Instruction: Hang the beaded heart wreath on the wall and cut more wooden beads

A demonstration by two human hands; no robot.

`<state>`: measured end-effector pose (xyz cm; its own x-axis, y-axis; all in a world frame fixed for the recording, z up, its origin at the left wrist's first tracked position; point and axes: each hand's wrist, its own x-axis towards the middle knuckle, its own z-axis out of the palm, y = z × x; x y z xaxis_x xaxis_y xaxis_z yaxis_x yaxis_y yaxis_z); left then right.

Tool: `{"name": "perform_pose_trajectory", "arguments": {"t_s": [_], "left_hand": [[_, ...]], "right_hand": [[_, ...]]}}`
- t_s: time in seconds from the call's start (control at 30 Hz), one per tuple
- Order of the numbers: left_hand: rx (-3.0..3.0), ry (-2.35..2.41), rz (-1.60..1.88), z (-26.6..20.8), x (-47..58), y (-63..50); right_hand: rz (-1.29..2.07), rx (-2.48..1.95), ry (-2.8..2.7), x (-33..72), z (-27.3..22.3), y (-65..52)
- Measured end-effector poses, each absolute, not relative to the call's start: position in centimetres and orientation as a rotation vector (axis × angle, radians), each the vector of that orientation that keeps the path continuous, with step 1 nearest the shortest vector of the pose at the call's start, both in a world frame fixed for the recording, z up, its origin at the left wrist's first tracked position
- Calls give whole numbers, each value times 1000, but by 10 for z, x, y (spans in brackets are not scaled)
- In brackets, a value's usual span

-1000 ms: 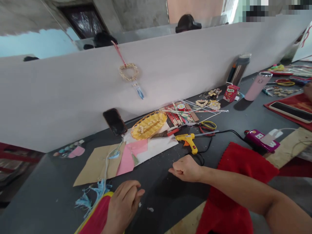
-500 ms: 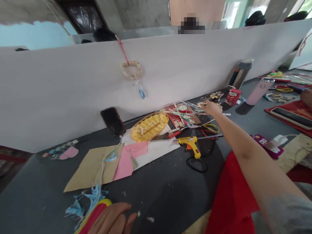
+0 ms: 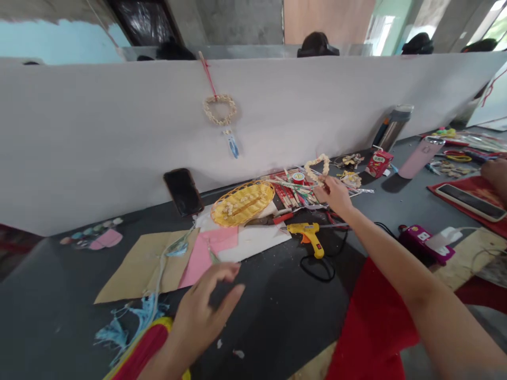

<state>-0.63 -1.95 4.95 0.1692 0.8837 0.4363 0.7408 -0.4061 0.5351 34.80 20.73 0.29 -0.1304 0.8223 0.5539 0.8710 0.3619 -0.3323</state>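
Observation:
My right hand (image 3: 335, 193) reaches across the table and pinches a cream beaded heart-shaped ring (image 3: 319, 164), holding it upright above the bundle of sticks. Nearer to me, my left hand (image 3: 209, 303) hovers over the dark tabletop with thumb and fingers apart and nothing between them. Just beyond the left hand lie pink paper (image 3: 202, 254) and brown card (image 3: 138, 266). A yellow glue gun (image 3: 307, 232) rests on the table between the two hands. Behind it sit red-handled pliers (image 3: 273, 218) and a yellow woven basket (image 3: 245, 203) with small pale pieces.
A similar heart ornament (image 3: 220, 110) hangs on the white partition (image 3: 119, 132). A phone (image 3: 184, 192) leans at the back. Light-blue tassels (image 3: 113, 333) lie at the left front. Right: a drink carton (image 3: 379, 163), a pink bottle (image 3: 420, 158), a purple power strip (image 3: 425, 244) and another person's hand (image 3: 495, 171).
My right hand has lifted the beaded heart ring off the table and drawn it left and nearer. My left hand has risen and moved forward, its fingers opening.

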Motion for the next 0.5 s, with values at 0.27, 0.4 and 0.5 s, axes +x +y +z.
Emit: {"name": "perform_pose_trajectory", "arguments": {"t_s": [0.27,0.4,0.5], "left_hand": [[1446,1179,1222,66,72,87],[1293,1142,1301,67,84,99],[1195,1094,1243,67,76,99]], "right_hand": [[-145,-868,-2183,267,12,127],[-7,-841,-2152,258,10,112],[273,-904,-1977,261,8,111]]}}
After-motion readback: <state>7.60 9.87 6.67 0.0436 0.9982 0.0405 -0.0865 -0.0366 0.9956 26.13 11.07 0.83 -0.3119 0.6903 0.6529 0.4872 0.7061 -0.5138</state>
